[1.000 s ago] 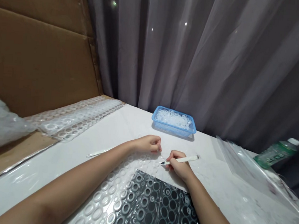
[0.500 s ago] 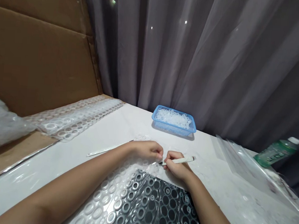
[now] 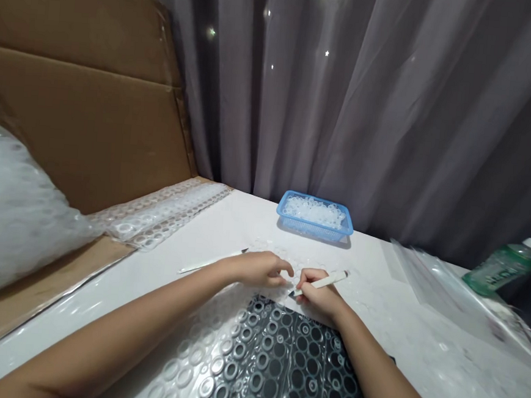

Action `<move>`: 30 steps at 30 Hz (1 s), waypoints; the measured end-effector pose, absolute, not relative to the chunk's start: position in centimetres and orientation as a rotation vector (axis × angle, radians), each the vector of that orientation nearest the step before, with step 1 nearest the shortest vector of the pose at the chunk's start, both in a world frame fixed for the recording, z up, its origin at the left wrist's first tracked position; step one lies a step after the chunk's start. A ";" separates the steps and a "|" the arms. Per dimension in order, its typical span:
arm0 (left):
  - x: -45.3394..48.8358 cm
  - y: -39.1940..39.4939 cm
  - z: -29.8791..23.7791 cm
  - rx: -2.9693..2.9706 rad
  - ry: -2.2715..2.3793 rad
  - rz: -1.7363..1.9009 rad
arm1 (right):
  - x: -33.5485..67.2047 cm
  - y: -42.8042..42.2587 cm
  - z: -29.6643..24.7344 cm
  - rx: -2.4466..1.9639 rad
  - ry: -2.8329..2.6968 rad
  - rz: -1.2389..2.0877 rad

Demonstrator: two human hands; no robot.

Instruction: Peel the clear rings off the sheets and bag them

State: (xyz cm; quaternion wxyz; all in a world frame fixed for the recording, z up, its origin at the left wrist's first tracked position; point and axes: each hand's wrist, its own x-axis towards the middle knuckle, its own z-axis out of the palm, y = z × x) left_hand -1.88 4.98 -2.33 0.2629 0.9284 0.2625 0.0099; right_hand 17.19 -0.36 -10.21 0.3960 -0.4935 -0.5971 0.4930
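My right hand [image 3: 317,295] is closed in a pen grip round a white craft knife [image 3: 321,282], whose tip meets a clear plastic sheet of punched rings [image 3: 215,367]. That sheet lies over a black mat [image 3: 298,373] on the white table [image 3: 226,226]. My left hand [image 3: 262,269] rests on the sheet's far edge just left of the blade, thumb and fingers drawn together on the film; whether it pinches anything is not clear.
A blue basket [image 3: 315,217] of clear rings stands at the back by the grey curtain [image 3: 347,89]. A second white tool [image 3: 212,261] lies left of my hands. More ring sheets [image 3: 163,212] and cardboard [image 3: 82,123] sit left, a plastic bag [image 3: 443,280] and green bottle [image 3: 501,266] right.
The view has shifted a little to the right. My left hand has lowered onto the sheet and its fingers have loosened slightly; my right hand keeps the knife at the same spot.
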 end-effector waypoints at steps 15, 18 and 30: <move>-2.4 4.5 -4.4 2.537 0.625 0.138 | 17.3 -0.5 -9.4 -1.313 -1.670 1.135; -3.6 5.5 -3.9 2.429 0.653 0.276 | 17.4 -0.5 -9.5 -1.322 -1.630 1.154; -2.1 3.4 -4.1 2.579 0.482 0.020 | 16.7 -1.4 -8.8 -1.330 -1.675 1.319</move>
